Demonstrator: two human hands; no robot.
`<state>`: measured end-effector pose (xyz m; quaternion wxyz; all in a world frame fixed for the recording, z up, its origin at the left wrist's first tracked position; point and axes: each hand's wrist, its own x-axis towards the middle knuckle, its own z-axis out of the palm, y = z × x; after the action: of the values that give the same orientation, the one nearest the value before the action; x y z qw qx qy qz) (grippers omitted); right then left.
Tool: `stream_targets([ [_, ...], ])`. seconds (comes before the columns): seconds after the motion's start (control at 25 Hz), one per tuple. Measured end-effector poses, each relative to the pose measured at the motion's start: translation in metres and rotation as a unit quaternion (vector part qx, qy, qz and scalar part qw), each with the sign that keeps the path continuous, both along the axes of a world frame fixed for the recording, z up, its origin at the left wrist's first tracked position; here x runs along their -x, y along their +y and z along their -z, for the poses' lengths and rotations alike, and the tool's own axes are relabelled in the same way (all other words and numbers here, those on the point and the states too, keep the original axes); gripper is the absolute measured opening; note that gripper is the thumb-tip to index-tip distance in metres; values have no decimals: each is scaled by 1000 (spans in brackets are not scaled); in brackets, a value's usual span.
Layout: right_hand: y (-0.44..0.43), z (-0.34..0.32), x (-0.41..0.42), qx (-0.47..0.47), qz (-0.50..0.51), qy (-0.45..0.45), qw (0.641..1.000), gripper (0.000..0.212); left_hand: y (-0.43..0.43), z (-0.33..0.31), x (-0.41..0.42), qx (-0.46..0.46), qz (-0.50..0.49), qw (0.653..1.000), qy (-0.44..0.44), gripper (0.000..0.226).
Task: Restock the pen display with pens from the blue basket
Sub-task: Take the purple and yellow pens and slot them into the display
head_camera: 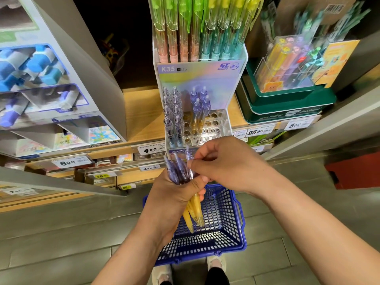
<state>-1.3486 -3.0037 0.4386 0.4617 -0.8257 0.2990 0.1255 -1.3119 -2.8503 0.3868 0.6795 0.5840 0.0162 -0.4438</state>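
My left hand grips a bundle of pens above the blue basket, while my right hand pinches one pen near its clip end; these light, stiff, slick barrels likely need firm mid-barrel holds toward the pen display.

Both arms are bare from the hands up to the edge of the picture, with no sleeves on them. The left hand and the right hand have no rings, no watch and no gloves. The fingernails are short and plain. At the bottom, two light shoes show below dark trouser legs.
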Motion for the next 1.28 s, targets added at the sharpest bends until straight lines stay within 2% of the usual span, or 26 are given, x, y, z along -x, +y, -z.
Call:
stream_targets([
  [0.12, -7, -11, -4, 28, 27, -42, 998, 14, -1, -3, -2, 38, -9, 999, 37, 51],
  [0.24, -19, -25, -9, -18, 81, -147, 986, 10, -3, -6, -3, 75, -46, 990, 107, 43],
  [0.4, -34, -31, -14, 10, 128, -272, 954, 14, -1, -4, -7, 114, -71, 970, 203, 25],
  [0.56, -39, -28, -18, 60, 140, -342, 927, 11, 3, -3, -9, 121, -61, 966, 221, 32],
  [0.76, -29, -21, -20, 143, 95, -347, 922, 13, 1, -2, -7, 102, -55, 974, 195, 36],
  [1.12, -22, 9, -21, 222, 18, -273, 936, 8, 2, 1, -8, 105, -50, 979, 167, 31],
  [1.28, -20, 16, -18, 243, 24, -241, 939, 8, 0, -2, -8, 108, -56, 981, 152, 42],
])
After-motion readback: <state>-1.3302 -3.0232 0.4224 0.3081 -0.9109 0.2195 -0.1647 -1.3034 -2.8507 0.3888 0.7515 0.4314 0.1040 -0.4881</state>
